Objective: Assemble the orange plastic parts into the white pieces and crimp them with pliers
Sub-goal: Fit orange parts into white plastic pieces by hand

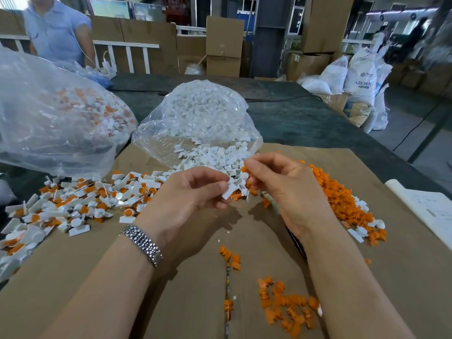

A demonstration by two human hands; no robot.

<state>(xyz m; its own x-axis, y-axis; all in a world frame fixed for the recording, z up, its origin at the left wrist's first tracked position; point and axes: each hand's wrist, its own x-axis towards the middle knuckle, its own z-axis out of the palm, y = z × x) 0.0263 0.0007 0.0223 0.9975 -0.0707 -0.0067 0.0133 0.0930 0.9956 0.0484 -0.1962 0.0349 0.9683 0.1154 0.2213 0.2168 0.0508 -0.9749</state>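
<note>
My left hand pinches a white piece above the brown cardboard sheet. Just to its right, my right hand pinches a small orange part at its fingertips, close to the white piece. Pliers lie on the cardboard, mostly hidden under my right wrist. Loose white pieces spill from an open clear bag behind my hands. An orange pile lies to the right, and more orange parts lie near me. Assembled white-and-orange pieces cover the left side.
A large clear bag of assembled pieces stands at the left. Papers lie at the right edge. A person in a blue shirt stands at the far left behind the dark table. Cardboard boxes and white sacks stand beyond.
</note>
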